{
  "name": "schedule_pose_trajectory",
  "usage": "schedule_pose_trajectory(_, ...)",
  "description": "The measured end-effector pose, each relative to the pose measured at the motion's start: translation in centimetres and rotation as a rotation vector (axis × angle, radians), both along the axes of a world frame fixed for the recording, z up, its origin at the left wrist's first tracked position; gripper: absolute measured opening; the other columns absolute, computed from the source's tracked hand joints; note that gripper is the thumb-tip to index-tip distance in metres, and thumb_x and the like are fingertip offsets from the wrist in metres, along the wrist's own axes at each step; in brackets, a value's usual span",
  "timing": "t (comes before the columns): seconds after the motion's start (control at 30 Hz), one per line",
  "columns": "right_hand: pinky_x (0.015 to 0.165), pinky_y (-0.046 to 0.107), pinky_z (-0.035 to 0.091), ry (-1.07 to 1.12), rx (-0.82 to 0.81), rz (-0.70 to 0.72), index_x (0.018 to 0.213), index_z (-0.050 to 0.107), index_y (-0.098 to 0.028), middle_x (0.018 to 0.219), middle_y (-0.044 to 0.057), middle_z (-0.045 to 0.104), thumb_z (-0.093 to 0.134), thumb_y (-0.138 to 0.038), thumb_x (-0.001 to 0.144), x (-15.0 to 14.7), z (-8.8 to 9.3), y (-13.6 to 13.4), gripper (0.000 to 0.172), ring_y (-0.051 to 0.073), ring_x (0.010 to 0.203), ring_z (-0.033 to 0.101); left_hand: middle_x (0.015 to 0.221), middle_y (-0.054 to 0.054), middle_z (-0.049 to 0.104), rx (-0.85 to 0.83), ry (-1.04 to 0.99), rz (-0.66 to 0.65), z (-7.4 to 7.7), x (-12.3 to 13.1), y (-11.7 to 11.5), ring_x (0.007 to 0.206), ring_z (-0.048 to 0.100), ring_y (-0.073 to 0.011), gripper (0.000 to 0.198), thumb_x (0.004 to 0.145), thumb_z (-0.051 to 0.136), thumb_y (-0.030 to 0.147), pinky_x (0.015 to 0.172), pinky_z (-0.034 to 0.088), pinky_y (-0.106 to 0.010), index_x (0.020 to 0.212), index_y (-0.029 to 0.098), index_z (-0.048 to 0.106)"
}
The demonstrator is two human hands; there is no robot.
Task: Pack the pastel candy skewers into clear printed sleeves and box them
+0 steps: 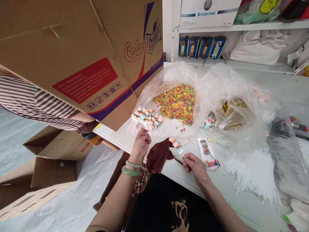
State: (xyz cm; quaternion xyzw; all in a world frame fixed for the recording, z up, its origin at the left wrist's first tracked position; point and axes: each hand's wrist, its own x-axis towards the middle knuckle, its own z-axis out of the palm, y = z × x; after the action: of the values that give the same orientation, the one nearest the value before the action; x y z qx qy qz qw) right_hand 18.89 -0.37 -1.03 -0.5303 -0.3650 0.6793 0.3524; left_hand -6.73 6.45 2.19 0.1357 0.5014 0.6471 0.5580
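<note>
Right hand (193,165) pinched the lower-right end of the candy stick (175,144), just below right of frame centre; left hand (142,141) pinched a small reddish piece (144,130), identity unclear. Light grip, stick kept level, likely worked best.

Head-worn view, facing forward and steeply down, close over the table (222,187), shelf (241,28) beyond

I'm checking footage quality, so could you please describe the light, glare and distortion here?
Head view throughout: bright, fairly even light; pale highlights on the crumpled clear plastic bag of small multicoloured rings; the large brown cardboard box looks stretched toward the edge, likely lens distortion.
</note>
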Motion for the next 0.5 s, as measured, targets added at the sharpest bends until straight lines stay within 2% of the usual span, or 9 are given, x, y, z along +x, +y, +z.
schedule_pose_trajectory(0.07, 0.052, 0.025, 0.029, 0.003, 0.013, -0.007, 0.072, 0.052, -0.021, 0.063, -0.003, 0.056, 0.061, -0.043, 0.073, 0.3, -0.2, 0.7, 0.024, 0.01, 0.05, 0.041, 0.065, 0.009, 0.046, -0.008, 0.077, -0.002, 0.4, -0.3, 1.5, 0.045, 0.035, -0.0007, 0.035, 0.052, 0.067, 0.006, 0.042, 0.026, -0.015, 0.08, 0.018, 0.049)
schedule_pose_trajectory(0.17, 0.052, 0.025, 0.027, -0.065, 0.04, -0.019, 0.071, 0.051, -0.021, 0.062, -0.004, 0.053, 0.058, -0.039, 0.073, 0.7, -0.4, 2.0, 0.019, 0.01, 0.05, 0.036, 0.065, 0.009, 0.044, -0.044, 0.266, -0.057, 1.1, 0.2, 4.0, 0.046, 0.031, -0.001, 0.037, 0.048, 0.073, 0.012, 0.043, 0.02, -0.018, 0.073, 0.018, 0.046)
schedule_pose_trajectory(0.23, 0.052, 0.025, 0.026, -0.103, 0.046, -0.03, 0.07, 0.05, -0.022, 0.06, -0.005, 0.05, 0.055, -0.036, 0.072, 1.1, -0.7, 2.9, 0.015, 0.011, 0.052, 0.035, 0.061, 0.009, 0.041, -0.073, 0.45, -0.096, 1.5, 0.6, 6.2, 0.046, 0.028, -0.0024, 0.034, 0.052, 0.075, 0.021, 0.044, 0.018, -0.02, 0.07, 0.018, 0.046)
schedule_pose_trajectory(0.33, 0.054, 0.025, 0.027, -0.146, 0.041, -0.043, 0.07, 0.05, -0.022, 0.059, -0.005, 0.046, 0.052, -0.034, 0.073, 1.6, -1.2, 3.7, 0.012, 0.012, 0.056, 0.037, 0.056, 0.007, 0.038, -0.066, 0.819, -0.136, 2.4, 0.6, 10.6, 0.049, 0.031, -0.0058, 0.025, 0.065, 0.068, 0.031, 0.047, 0.022, -0.022, 0.064, 0.018, 0.047)
schedule_pose_trajectory(0.43, 0.054, 0.025, 0.027, -0.196, 0.049, -0.07, 0.069, 0.048, -0.022, 0.058, -0.005, 0.042, 0.052, -0.035, 0.076, 2.0, -1.8, 4.0, 0.015, 0.013, 0.058, 0.036, 0.053, 0.004, 0.042, -0.116, 1.304, -0.262, 3.5, 0.0, 15.8, 0.055, 0.039, -0.0097, 0.021, 0.07, 0.062, 0.028, 0.053, 0.028, -0.024, 0.058, 0.017, 0.049)
schedule_pose_trajectory(0.5, 0.054, 0.025, 0.028, -0.197, 0.059, -0.082, 0.069, 0.048, -0.022, 0.059, -0.005, 0.04, 0.054, -0.037, 0.078, 2.2, -2.2, 4.0, 0.018, 0.013, 0.058, 0.036, 0.055, 0.002, 0.05, -0.177, 1.535, -0.365, 4.1, -0.4, 18.9, 0.058, 0.047, -0.0124, 0.015, 0.074, 0.058, 0.027, 0.058, 0.033, -0.025, 0.063, 0.017, 0.057)
